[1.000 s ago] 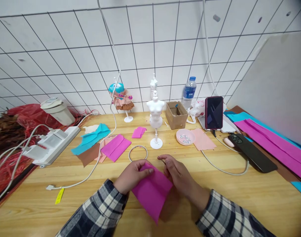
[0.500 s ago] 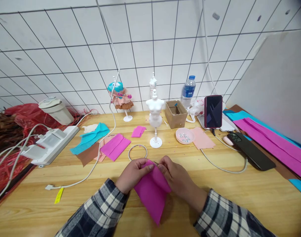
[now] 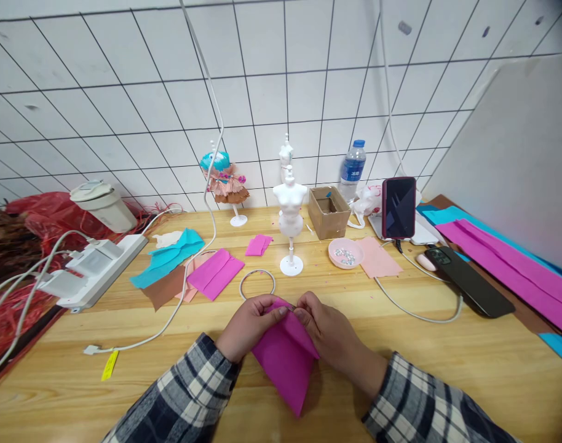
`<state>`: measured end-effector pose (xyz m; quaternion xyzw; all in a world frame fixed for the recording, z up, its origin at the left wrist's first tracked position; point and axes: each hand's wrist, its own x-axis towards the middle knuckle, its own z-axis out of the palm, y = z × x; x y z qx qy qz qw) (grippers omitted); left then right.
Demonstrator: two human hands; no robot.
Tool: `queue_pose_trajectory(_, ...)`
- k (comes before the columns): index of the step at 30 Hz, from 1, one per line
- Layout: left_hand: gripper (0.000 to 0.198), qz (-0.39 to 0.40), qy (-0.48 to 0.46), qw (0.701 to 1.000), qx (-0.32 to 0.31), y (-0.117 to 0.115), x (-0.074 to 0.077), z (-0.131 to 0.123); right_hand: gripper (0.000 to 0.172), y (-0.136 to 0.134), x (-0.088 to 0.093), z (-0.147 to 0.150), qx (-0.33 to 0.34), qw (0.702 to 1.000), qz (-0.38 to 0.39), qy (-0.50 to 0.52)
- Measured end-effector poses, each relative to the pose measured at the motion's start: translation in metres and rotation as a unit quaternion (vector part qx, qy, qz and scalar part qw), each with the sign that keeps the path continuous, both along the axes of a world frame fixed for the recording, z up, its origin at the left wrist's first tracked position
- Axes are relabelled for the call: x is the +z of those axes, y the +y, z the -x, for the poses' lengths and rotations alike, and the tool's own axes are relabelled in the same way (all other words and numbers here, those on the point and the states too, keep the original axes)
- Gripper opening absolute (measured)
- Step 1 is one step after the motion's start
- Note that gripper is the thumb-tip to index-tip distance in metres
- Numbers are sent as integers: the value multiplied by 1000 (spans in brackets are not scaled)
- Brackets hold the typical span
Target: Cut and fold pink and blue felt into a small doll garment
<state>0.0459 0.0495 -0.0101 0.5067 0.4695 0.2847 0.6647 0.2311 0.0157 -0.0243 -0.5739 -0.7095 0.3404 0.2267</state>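
A magenta crepe paper piece lies at the near middle of the wooden table, its far edge gathered between both hands. My left hand pinches that edge from the left with fingers closed. From the right, my right hand pinches the same edge, fingertips almost touching the left ones. A metal ring lies just beyond the hands. Behind it stands a white mannequin bust on a stand.
Folded magenta, cyan and brown paper lie left; a power strip with cables sits far left. A pink bead dish, cardboard box, water bottle, two phones and long paper strips are right. A dressed doll stands by the wall.
My hands have come together, bunching the paper's far edge into a narrow gather; a second ago the sheet lay wider and flatter with the hands apart.
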Motion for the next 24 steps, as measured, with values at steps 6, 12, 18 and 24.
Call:
queue_pose_trajectory(6, 38, 12, -13, 1000, 1, 0, 1, 0, 29, 0, 0, 1, -12, 1000, -3, -9)
queue_pose_trajectory(12, 36, 10, -15, 1000, 10, 0, -1, -1, 30, -1, -1, 5, -34, 999, -10, 0)
queue_pose_trajectory(18, 40, 11, -13, 1000, 7, 1, -3, -1, 31, -3, -1, 7, -39, 999, -14, -1)
queue_pose_trajectory(24, 40, 12, -13, 1000, 3, 1, -2, -1, 30, -2, -2, 7, -43, 999, -13, -2)
